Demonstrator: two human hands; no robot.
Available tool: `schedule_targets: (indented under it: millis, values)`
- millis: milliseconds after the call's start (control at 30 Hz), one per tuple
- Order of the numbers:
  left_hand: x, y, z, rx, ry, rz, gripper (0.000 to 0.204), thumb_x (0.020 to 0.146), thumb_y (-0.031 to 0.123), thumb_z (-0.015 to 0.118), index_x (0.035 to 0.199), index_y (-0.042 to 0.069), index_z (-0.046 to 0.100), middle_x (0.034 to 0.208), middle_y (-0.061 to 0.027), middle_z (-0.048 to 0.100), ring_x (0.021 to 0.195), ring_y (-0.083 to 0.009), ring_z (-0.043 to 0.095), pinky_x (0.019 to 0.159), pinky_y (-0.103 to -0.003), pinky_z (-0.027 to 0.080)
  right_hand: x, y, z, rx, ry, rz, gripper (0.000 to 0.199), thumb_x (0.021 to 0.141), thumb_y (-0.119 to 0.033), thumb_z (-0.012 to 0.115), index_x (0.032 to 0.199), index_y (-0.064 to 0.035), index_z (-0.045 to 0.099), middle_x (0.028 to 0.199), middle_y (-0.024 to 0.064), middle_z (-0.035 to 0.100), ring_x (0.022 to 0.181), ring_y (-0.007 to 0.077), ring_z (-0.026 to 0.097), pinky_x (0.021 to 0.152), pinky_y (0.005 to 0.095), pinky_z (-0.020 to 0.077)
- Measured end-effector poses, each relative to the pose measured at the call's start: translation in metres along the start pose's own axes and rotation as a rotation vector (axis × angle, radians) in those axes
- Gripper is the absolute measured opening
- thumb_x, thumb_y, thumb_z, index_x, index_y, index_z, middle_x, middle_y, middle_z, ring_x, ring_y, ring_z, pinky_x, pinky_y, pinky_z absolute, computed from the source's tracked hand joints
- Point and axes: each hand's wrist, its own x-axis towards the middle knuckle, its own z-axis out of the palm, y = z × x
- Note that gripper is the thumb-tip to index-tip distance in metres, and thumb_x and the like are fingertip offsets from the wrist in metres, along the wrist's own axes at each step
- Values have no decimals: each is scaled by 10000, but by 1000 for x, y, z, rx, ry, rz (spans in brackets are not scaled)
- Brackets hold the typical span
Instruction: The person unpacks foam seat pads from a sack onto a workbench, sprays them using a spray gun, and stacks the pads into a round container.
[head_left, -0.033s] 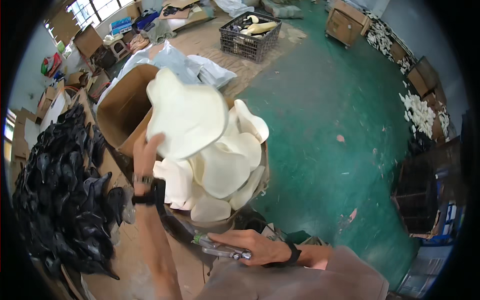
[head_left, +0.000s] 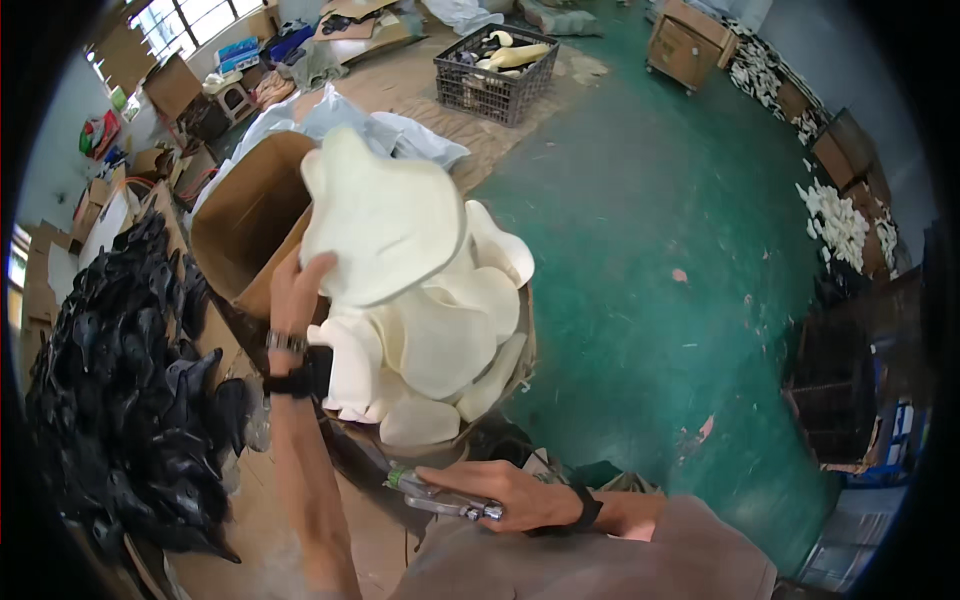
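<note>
My left hand (head_left: 300,290) grips the left edge of a large cream-white moulded piece (head_left: 385,225), with the thumb on its face. That piece has a smooth, rounded body and narrows at the top. Below it, several similar cream-white pieces (head_left: 445,350) lie heaped in a container whose brown rim (head_left: 530,340) shows at the right. Close to my body, my right hand (head_left: 510,490) is closed around a silver hand tool with a green end (head_left: 440,490); its exact kind is unclear.
An open cardboard box (head_left: 240,220) stands beyond my left hand. Black bird-shaped pieces (head_left: 130,380) are piled at the left. Farther off are a dark crate (head_left: 495,85) of pale and dark pieces, white sacks (head_left: 410,140), a wooden cabinet (head_left: 688,45) and white heaps (head_left: 840,230).
My left hand and the cream-white piece have shifted slightly to the right, and the piece's tilt has changed a little. My right hand keeps its place with the silver tool.
</note>
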Motion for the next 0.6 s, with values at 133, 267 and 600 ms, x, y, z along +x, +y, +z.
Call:
schedule_targets:
  millis: [133,267,600]
  values:
    - [77,1,79,256,-156,-35,539,823,410,710,1100,-53,710,959,-114,752,858,-194,679,788,-328,515,-19,0,-21,-39,60,87,948,650,69,639,1553,-37,369,1253,250,621,1096,431,621,937,438,514]
    - [127,-52,134,960,-415,-300,719,694,543,735,1161,-3,714,1139,-190,719,1039,-323,678,896,-449,510,-32,0,-36,9,124,89,932,670,22,695,1545,-40,381,1316,226,599,1146,414,612,972,435,502]
    - [80,-38,185,1277,-421,-325,613,719,483,715,1180,79,737,1396,-191,557,1367,-335,442,1099,-557,360,-56,6,-71,-41,315,290,824,726,92,640,1514,-37,440,1155,187,660,987,345,664,881,381,529]
